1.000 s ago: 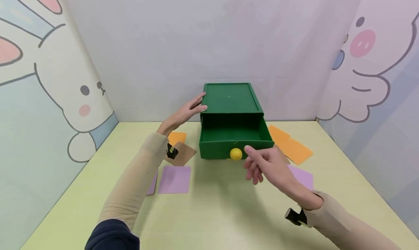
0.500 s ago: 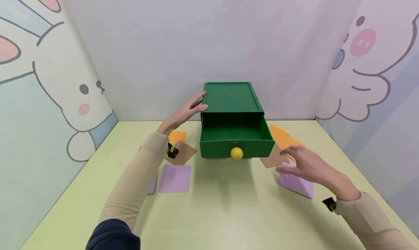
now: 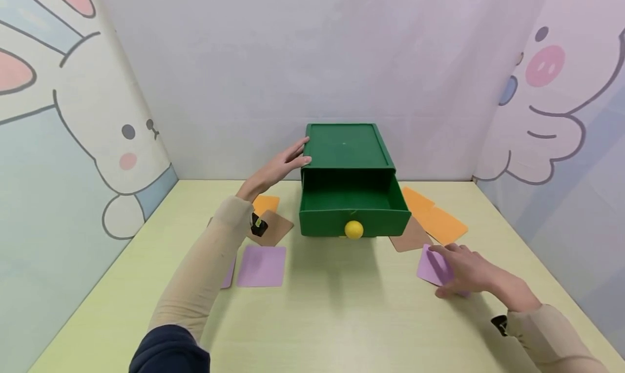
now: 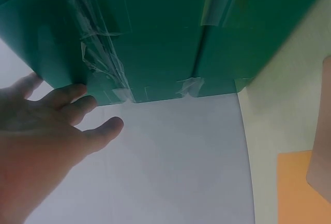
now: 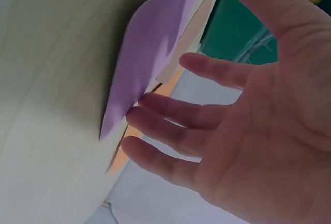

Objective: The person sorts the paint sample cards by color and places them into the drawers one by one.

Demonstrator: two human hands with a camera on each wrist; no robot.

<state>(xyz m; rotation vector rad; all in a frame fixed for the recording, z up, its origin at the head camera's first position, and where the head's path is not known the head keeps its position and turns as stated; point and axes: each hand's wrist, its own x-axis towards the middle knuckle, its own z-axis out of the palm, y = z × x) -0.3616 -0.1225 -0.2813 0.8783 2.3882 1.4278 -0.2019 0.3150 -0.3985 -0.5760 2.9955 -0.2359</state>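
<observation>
A green drawer box [image 3: 344,145] stands at the back of the table, its drawer pulled out with nothing visible inside. On the drawer front is a round yellow knob [image 3: 354,229]. My left hand [image 3: 275,172] rests against the box's left side, fingers extended, fingertips at the top edge. Over at the right, my right hand [image 3: 471,270] reaches across a purple card [image 3: 432,265] and covers part of it. In the right wrist view its fingers are spread and loosely bent, with fingertips right at the edge of the purple card [image 5: 145,43].
Beside the box on the right lie a brown card [image 3: 409,237] and overlapping orange cards [image 3: 445,225]. Left of it are another purple card [image 3: 262,266], a brown card [image 3: 275,226] and an orange card [image 3: 266,203]. The left sleeve [image 3: 205,270] partly hides more cards. Walls enclose the table.
My right hand has moved from beside the yellow knob to the right and down onto the purple card. My left hand has stayed on the box, and the drawer remains pulled out.
</observation>
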